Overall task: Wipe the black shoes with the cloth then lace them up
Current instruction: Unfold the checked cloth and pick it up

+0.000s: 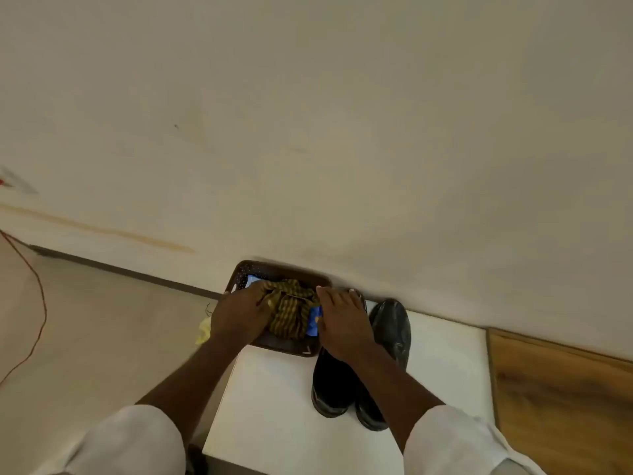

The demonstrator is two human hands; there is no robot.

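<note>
Wall [342,132] tight behind basket [239,272]

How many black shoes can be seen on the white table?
2: the left shoe lies partly under the right arm, and the right shoe is beside it, nearer the wall.

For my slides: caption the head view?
Left hand grips striped cloth in brown basket beside black shoes.

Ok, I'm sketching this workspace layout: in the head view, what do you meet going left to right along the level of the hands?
Red cord → left hand → striped cloth in the brown basket → right hand → black shoes → wooden board.
</note>
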